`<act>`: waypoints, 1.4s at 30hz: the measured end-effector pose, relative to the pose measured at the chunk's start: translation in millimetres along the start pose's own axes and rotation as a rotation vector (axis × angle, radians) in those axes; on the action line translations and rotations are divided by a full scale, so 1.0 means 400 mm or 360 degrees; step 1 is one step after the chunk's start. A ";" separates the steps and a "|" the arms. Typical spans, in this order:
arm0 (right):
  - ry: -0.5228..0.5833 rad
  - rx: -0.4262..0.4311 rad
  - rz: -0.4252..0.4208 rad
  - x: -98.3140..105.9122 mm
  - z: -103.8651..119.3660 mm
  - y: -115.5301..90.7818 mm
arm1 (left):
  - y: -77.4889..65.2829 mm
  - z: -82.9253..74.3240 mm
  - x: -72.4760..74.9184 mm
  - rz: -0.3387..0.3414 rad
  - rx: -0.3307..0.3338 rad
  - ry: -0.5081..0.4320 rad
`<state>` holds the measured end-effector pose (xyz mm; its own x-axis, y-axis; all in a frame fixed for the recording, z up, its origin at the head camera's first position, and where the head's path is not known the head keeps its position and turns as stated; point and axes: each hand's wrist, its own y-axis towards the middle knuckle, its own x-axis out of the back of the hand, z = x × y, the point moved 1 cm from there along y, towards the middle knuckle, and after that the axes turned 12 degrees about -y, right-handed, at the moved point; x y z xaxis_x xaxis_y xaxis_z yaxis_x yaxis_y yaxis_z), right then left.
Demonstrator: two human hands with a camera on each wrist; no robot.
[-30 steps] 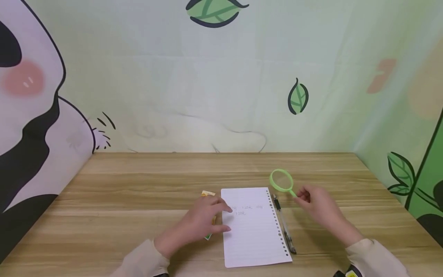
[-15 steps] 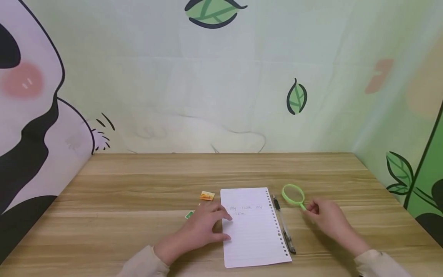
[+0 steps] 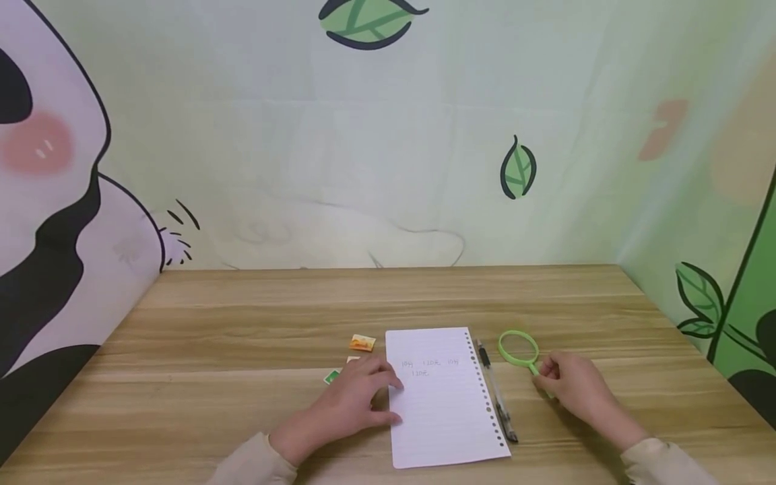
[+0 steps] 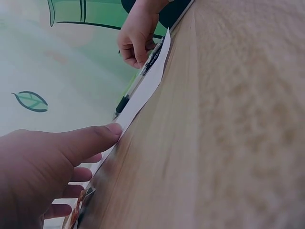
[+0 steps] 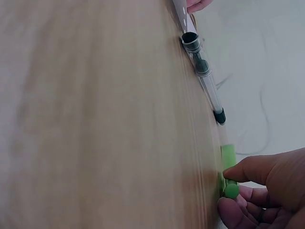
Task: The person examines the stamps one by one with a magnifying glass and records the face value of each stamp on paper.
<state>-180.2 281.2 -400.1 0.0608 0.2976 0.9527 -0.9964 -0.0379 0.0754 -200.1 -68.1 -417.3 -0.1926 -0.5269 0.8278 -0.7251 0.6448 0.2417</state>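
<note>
In the head view my right hand (image 3: 572, 384) pinches the handle of a green magnifying glass (image 3: 535, 362), which lies low over the tabletop. The right wrist view shows thumb and fingers around the green handle end (image 5: 232, 191). My left hand (image 3: 348, 401) has its fingers spread, thumb and fingertips at the left edge of a lined white sheet (image 3: 445, 421). Faint handwriting runs across its upper part. Beside that hand lie small stamp-like pieces: an orange-yellow one (image 3: 363, 343), a green one (image 3: 331, 376) and a third, mostly hidden under the hand.
A clear pen (image 3: 495, 391) with black ends lies along the sheet's punched right edge, between the paper and the magnifying glass. Behind the wooden table (image 3: 242, 310) stands a pale printed backdrop (image 3: 273, 148) with leaves and a panda.
My right hand has drawn the magnifying glass nearer and to the right. The left hand has shifted slightly nearer, and the orange-yellow and green pieces now show beside it. Sheet and pen stay put.
</note>
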 end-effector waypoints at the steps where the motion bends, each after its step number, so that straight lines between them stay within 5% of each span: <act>1: 0.0013 -0.0008 0.0013 -0.001 -0.001 0.000 | -0.001 0.000 -0.001 0.0000 -0.0003 0.0003; 18: -0.0106 0.0015 0.0009 0.040 -0.009 0.012 | -0.003 0.000 -0.006 0.0024 0.0008 0.0015; 30: -0.0015 0.0214 -0.0039 0.061 0.039 0.035 | -0.004 -0.003 0.000 0.0044 0.0032 0.0004; 42: 0.0091 0.0460 0.0062 0.014 0.088 0.050 | -0.003 0.002 -0.001 0.0040 0.0024 0.0011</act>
<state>-197.8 248.7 -382.8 0.0114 0.3436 0.9391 -0.9395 -0.3179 0.1278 -199.6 -69.2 -418.4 -0.2062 -0.5066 0.8372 -0.7299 0.6494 0.2132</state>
